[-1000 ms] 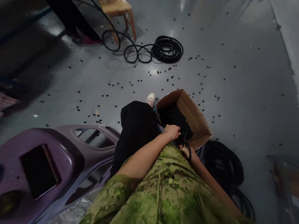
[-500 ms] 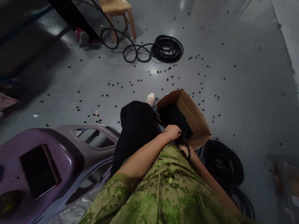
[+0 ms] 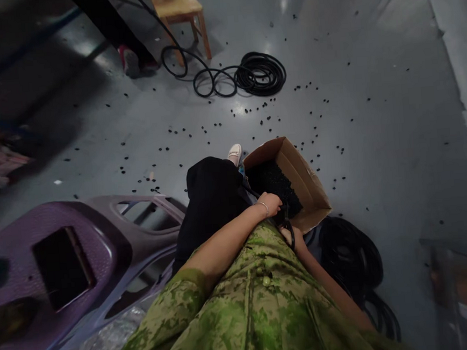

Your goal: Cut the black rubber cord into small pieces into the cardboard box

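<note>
My left hand (image 3: 271,203), with a bracelet at the wrist, is closed over the near side of an open cardboard box (image 3: 306,183). A black hose (image 3: 251,191) runs across my lap into its fingers. Close beside it, my right hand (image 3: 296,238) is closed around a tool with curved black handles (image 3: 291,234); its working end is hidden between the hands, so I cannot make out its exact kind. Many small black pieces (image 3: 272,180) fill the bottom of the box, which stands tilted in front of me.
A purple plastic stool (image 3: 105,244) on the left bears a dark phone (image 3: 62,268). Coiled black hose (image 3: 350,252) lies at the right, another coil (image 3: 264,73) ahead near a wooden chair (image 3: 177,4). Small black bits dot the floor. Another person's leg (image 3: 111,28) shows at upper left.
Both hands keep nearly the same place and hold. The curved black handles by my right hand have shifted slightly, and the view has moved a little.
</note>
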Motion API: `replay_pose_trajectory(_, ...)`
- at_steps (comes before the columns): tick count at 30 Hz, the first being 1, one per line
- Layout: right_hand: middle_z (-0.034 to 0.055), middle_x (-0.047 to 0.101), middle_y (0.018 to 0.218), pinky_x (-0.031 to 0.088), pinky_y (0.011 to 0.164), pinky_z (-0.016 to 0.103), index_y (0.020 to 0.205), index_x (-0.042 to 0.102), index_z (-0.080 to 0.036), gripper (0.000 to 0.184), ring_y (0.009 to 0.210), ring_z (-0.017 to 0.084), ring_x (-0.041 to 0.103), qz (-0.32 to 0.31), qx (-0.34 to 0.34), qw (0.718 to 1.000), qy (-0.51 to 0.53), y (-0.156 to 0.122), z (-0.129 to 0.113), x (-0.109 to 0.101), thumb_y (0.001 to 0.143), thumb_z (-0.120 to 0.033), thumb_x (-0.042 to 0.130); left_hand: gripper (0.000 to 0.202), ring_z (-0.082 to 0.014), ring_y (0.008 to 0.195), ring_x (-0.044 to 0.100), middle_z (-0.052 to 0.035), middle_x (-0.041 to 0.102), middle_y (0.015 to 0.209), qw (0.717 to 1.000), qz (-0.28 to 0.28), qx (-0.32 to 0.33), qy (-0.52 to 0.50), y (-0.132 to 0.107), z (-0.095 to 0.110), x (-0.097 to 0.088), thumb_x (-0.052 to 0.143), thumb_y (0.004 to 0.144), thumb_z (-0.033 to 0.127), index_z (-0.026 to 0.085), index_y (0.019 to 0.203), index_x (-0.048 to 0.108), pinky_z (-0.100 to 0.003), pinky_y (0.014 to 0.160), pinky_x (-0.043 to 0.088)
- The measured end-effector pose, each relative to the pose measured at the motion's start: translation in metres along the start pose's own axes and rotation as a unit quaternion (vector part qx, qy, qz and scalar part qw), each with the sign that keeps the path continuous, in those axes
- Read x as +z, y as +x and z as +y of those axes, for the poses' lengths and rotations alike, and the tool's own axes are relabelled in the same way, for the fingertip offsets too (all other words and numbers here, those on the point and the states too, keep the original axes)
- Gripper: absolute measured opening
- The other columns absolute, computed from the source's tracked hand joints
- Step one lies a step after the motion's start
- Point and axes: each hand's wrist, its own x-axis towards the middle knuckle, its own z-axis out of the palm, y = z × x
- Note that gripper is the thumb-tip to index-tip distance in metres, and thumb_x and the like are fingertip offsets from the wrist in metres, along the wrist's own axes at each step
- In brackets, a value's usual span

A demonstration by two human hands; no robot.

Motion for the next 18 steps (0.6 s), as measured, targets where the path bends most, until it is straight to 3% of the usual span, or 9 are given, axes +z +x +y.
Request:
replay_pose_trajectory(7,0.0067,0.067,0.068,0.039,0.064,0.028,0.067,0.066,-0.018,0.024,0.074,0.023,0.059,0.034,-0.011,0.994,-0.102,0.002,0.004,0.008,0.071,-0.036,0.049,0.017,-0.0214,0.1,0.06,-0.0012,0.071,0.095,1.0,0.001,-0.018,-0.017,0.003,-0.005,0.006,0.056,0.079,0.023,0.026,0.089,0.069,-0.033,0.085,0.035)
replay_pose_trajectory(13,0.0091,0.067,0.072,0.036,0.065,0.028,0.07,0.065,-0.018,0.022,0.075,0.022,0.058,0.049,-0.009,0.989,-0.141,0.0,0.001,0.01,0.075,-0.035,0.051,0.024,-0.0259,0.101,0.061,-0.0072,0.069,0.105,0.999,0.023,-0.037,-0.02,-0.006,0.003,-0.005,0.053,0.086,0.031,0.026,0.103,0.067,-0.039,0.088,0.036)
replay_pose_trajectory(18,0.0074,0.068,0.074,0.038,0.066,0.027,0.074,0.066,-0.02,0.028,0.077,0.022,0.059,0.042,-0.028,0.991,-0.126,0.0,0.004,0.009,0.076,-0.041,0.048,0.026,-0.0265,0.101,0.061,-0.0087,0.069,0.105,0.997,0.021,-0.063,-0.025,-0.011,0.006,-0.012,0.05,0.088,0.036,0.024,0.102,0.068,-0.041,0.09,0.038)
